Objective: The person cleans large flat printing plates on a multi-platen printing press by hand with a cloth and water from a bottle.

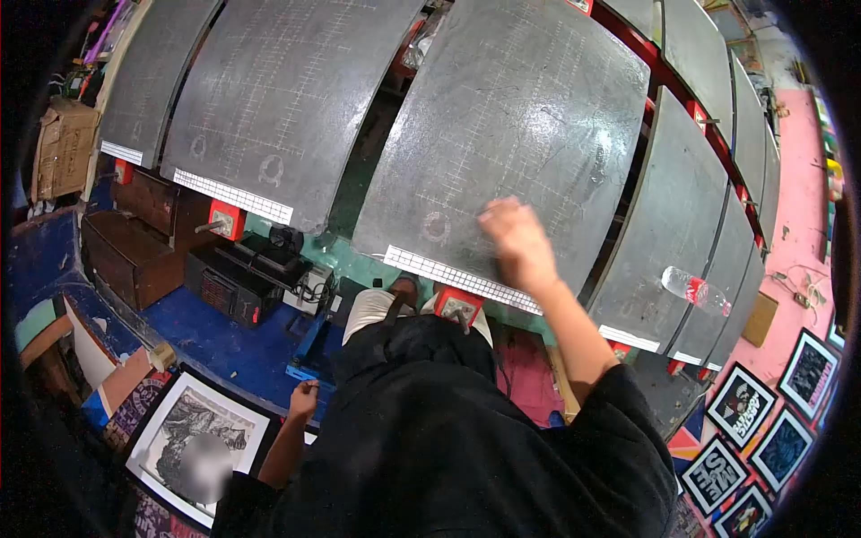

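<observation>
My right hand (520, 240) is over the lower part of a grey board (502, 117) marked with white grid lines, its fingers blurred by motion; whether it holds or touches anything cannot be made out. A checkered white strip (462, 276) runs along this board's near edge, just below the hand. My left hand (304, 397) hangs low at my left side, fingers closed in a pinch; what they hold, if anything, is too small to name. Wet-looking shine covers the board's upper right part.
More grey boards (287, 81) stand on both sides, with red clamps (226, 219) at their edges. A plastic bottle (696, 290) lies on a right-hand board. Black equipment (235, 285) sits below left. Framed pictures (741, 400) are at right; another framed picture (157, 448) is at lower left.
</observation>
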{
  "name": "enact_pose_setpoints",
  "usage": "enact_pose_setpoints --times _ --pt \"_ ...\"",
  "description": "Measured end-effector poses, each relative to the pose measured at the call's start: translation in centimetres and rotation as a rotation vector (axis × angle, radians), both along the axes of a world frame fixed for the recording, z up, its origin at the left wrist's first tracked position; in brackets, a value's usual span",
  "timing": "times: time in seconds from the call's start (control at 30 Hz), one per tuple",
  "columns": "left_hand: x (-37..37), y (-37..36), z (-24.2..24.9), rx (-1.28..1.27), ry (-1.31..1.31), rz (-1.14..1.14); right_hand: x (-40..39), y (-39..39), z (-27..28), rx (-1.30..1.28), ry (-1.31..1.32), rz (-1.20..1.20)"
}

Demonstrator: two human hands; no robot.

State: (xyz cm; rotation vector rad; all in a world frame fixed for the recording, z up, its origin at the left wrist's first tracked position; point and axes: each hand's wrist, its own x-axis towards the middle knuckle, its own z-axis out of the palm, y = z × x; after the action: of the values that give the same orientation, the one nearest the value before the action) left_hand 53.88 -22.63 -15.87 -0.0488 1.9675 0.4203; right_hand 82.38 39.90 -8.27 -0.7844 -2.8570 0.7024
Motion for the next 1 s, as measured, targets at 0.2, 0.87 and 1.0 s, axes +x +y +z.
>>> enact_pose_setpoints --times 0.2,0.87,1.0 --pt "-3.0 10.0 0.0 0.183 0.127 -0.238 0.5 10.2 -4.3 0.347 0.149 -0.915" --pt "-1.4 46.6 -0.7 0.386 0.44 0.54 7.5 3.7 -3.4 0.396 0.169 -0.976" --pt "0.1 50.0 0.4 0.358 0.596 0.639 5.0 -7.9 0.0 -0.022 0.144 -0.55"
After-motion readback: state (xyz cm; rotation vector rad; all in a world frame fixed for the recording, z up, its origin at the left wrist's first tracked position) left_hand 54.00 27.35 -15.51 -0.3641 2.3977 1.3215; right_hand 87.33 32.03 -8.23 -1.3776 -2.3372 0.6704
